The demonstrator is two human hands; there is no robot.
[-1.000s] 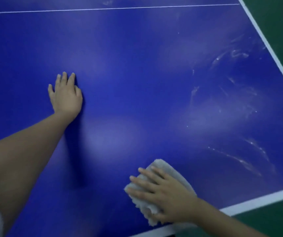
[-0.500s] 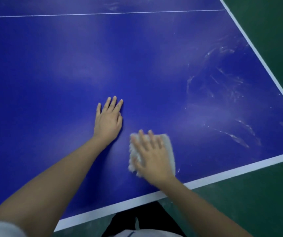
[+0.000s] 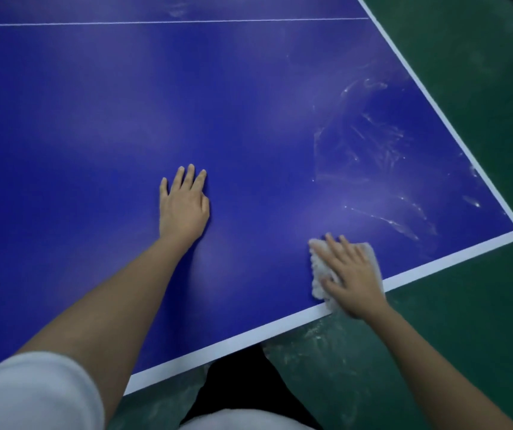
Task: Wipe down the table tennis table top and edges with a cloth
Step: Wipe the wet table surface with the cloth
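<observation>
Right hand (image 3: 352,274) flat on white cloth (image 3: 318,274) near table (image 3: 94,119) white edge line, left hand (image 3: 183,206) spread flat on blue top, streaks (image 3: 379,144), possibly moisture, toward corner.

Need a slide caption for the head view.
Right hand presses a white cloth on the blue table near its front edge; left hand rests flat.

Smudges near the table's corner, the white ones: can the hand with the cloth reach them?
Probably yes. The right hand presses the cloth close by the smudges, and only bare table lies between.
</observation>
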